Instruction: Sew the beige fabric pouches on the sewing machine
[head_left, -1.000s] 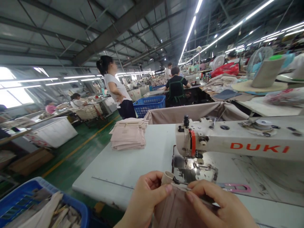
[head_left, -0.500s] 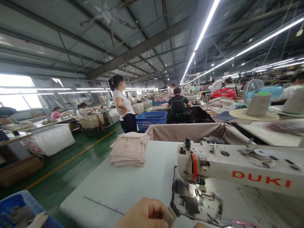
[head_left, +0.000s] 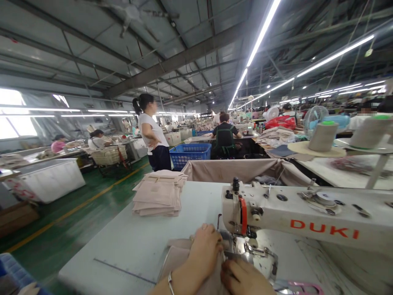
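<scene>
"Head view first; where's the beige cloth?"

"On the table, under the sewing machine foot; left hand curled down, pinning it; right hand touches it, grip unclear."

"How would it handle?"

"Soft, light, limp, I'd guess; take it by the edges."

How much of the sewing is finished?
Looks done: a stack of beige pieces lies on the table, perhaps finished. In hand: the left hand and right hand press one beige piece against the sewing machine. How much is left cannot be told from here.
</scene>
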The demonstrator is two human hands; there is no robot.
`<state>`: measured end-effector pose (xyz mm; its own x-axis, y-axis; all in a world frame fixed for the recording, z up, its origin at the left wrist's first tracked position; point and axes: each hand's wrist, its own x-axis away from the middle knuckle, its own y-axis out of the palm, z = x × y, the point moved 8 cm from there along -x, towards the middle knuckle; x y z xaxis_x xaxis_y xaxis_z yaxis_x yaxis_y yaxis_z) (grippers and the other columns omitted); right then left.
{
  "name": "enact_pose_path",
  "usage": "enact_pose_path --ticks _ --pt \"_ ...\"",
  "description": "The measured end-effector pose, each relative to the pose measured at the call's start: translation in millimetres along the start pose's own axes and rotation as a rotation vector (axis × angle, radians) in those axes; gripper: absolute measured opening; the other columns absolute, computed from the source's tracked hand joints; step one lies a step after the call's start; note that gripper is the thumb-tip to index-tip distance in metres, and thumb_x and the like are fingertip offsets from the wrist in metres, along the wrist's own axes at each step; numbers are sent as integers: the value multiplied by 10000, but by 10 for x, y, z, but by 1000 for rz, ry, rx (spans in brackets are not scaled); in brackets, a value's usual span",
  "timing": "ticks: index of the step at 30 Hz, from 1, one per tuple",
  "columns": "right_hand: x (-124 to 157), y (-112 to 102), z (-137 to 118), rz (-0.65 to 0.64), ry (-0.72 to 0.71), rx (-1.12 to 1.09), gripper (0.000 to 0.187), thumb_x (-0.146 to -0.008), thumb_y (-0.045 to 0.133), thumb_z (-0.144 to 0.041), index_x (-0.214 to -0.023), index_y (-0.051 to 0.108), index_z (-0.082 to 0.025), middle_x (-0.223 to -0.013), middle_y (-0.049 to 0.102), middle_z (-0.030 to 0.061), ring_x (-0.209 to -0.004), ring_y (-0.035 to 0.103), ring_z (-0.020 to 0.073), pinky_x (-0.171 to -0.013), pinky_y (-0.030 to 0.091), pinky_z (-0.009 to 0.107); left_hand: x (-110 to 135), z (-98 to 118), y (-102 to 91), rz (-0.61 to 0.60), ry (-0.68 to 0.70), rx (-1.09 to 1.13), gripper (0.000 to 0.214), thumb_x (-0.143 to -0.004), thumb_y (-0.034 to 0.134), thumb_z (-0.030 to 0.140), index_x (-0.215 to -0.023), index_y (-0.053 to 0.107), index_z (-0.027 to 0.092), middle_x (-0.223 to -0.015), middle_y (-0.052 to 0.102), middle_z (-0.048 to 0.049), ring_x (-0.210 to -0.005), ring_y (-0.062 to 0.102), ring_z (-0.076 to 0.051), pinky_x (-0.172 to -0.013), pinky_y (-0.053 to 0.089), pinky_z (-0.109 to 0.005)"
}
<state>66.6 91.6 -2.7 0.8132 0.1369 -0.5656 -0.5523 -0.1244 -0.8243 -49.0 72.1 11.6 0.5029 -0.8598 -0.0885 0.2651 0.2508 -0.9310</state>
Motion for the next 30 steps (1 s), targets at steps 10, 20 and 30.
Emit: enact_pose_path --ticks 10,20,30 --pt "165 -110 324 -133 73 -95 305 -853 521 -12 -1062 669 -178 -1022 691 61 -995 614 200 -936 481 323 -240 153 245 17 163 32 218 -963 470 200 -1042 672 179 -1068 660 -108 -1015 588 -253 -913 461 -386" --pt "230 -91 259 -48 71 -114 314 -832 524 -5 -1094 652 -122 -1079 683 94 -1027 603 245 -934 502 400 112 243 178 -13 410 -14 312 -946 501 106 -1242 558 188 -1174 592 -62 -1103 526 -209 -1016 458 -367" --pt "221 -147 208 -33 66 -88 302 -862 492 -16 -1106 651 -95 -1077 677 102 -1058 594 243 -925 505 392 75 319 147 -25 460 41 275 -957 472 115 -1200 583 183 -1143 610 -67 -1080 528 -223 -996 466 -405"
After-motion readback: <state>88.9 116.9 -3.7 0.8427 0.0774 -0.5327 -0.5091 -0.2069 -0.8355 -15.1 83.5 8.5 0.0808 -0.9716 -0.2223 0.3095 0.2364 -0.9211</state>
